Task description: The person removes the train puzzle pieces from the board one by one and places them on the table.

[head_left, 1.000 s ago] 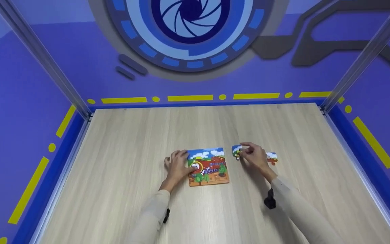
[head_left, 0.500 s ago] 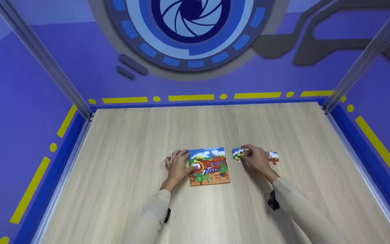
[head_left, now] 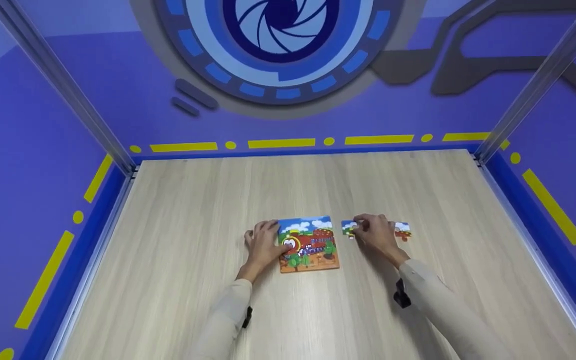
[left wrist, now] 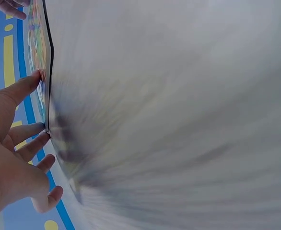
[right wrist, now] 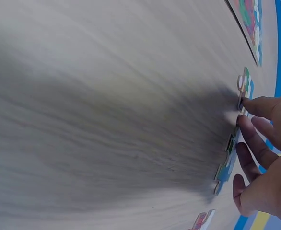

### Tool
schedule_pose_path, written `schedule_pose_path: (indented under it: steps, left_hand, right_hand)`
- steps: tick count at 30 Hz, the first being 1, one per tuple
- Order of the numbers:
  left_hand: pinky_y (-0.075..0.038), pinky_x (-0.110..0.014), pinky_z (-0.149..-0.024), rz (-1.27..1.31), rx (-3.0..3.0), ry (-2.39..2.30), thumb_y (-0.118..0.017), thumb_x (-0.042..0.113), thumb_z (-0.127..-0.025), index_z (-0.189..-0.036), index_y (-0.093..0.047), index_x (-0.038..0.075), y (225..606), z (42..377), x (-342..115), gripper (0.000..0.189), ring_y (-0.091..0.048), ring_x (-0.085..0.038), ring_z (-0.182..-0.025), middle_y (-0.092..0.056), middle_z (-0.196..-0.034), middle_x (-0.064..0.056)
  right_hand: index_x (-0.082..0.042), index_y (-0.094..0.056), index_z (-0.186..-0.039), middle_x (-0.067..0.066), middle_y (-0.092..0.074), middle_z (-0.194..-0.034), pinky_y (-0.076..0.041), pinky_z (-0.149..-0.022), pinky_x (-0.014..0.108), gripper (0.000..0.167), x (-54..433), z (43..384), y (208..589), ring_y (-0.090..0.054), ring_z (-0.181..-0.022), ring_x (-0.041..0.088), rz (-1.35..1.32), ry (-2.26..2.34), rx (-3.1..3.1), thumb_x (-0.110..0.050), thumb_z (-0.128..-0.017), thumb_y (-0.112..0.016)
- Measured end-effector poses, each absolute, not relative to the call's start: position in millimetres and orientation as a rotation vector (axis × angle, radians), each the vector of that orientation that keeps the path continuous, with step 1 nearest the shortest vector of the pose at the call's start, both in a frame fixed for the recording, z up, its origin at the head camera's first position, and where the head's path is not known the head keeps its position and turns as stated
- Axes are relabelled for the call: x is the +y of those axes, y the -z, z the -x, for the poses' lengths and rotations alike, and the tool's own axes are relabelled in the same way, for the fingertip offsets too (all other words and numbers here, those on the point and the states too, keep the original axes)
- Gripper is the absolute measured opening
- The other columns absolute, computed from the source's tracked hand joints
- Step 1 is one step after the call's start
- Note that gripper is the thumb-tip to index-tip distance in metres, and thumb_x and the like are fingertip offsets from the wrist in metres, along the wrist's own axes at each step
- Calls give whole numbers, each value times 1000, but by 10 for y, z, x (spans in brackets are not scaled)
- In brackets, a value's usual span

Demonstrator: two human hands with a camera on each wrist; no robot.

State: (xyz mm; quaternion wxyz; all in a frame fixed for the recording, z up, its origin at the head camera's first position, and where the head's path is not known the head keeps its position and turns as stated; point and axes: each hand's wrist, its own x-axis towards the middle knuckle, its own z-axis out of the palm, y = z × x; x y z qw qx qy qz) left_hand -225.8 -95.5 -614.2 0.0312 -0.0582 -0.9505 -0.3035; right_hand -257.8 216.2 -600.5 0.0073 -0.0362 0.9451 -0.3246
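A square picture puzzle (head_left: 314,252), showing a red train under a blue sky, lies flat on the table. My left hand (head_left: 263,246) rests at its left side, thumb on the picture and fingertips touching the edge; the left wrist view shows the fingers (left wrist: 31,146) fairly straight. To the right, my right hand (head_left: 380,235) pinches a jigsaw piece (head_left: 347,228) with blue sky and green, low at the table. More jigsaw pieces (right wrist: 223,170) lie under its fingers, partly hidden in the head view. A red and white piece (head_left: 403,229) sits just beyond that hand.
The pale wooden table (head_left: 193,210) is bounded by blue-purple panels (head_left: 118,100) with yellow markings at the back and both sides. Metal posts (head_left: 533,82) stand at the back corners.
The jigsaw piece in my right hand has gone from tilted to lying flatter beside the other pieces, and that hand has lowered slightly. My left hand has stayed on the puzzle.
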Motion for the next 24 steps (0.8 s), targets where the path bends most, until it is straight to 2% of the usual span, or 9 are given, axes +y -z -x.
schedule_pose_path:
  steps: [4, 10, 12, 19, 24]
  left_hand:
    - [-28, -65, -107, 223, -2914, 895, -82, 36, -85, -136, -63, 2, 6160, 2255, -965, 64, -45, -39, -138, -59, -145, -15]
    - [-27, -66, -109, 275, -2898, 948, -80, 33, -86, -140, -59, 2, 6173, 2256, -971, 66, -40, -41, -141, -54, -147, -19]
    - [-25, -67, -110, 326, -2885, 997, -79, 32, -87, -141, -59, 4, 6145, 2240, -968, 63, -38, -41, -142, -53, -148, -19]
    - [-29, -64, -106, 609, -2824, 1085, -79, 26, -89, -132, -67, 10, 6078, 2130, -837, 48, -45, -39, -133, -58, -140, -18]
    - [-36, -52, -98, 563, -2818, 990, -81, 30, -87, -127, -71, 14, 6085, 2031, -621, 45, -51, -30, -122, -63, -130, -12]
  right_hand:
    - [-1, -73, -118, 13, -73, -93, -31, -86, 46, 28, 2157, 2584, 5997, -57, -93, 29, 160, 1049, 2994, -11, -93, -72]
    - [2, -72, -117, 14, -71, -94, -47, -76, 34, 25, 2083, 2572, 5944, -62, -84, 23, 255, 1120, 2942, -7, -93, -70]
    - [1, -72, -117, 13, -71, -95, -49, -74, 32, 24, 2030, 2554, 5936, -63, -84, 21, 299, 1136, 2909, -6, -94, -70]
    - [-2, -75, -112, 10, -71, -96, -48, -73, 26, 20, 1849, 2454, 5935, -61, -83, 16, 443, 1130, 2841, -7, -94, -71]
    - [-3, -78, -107, 7, -70, -92, -43, -69, 23, 16, 1741, 2433, 5966, -56, -78, 13, 519, 1116, 2812, -8, -91, -75]
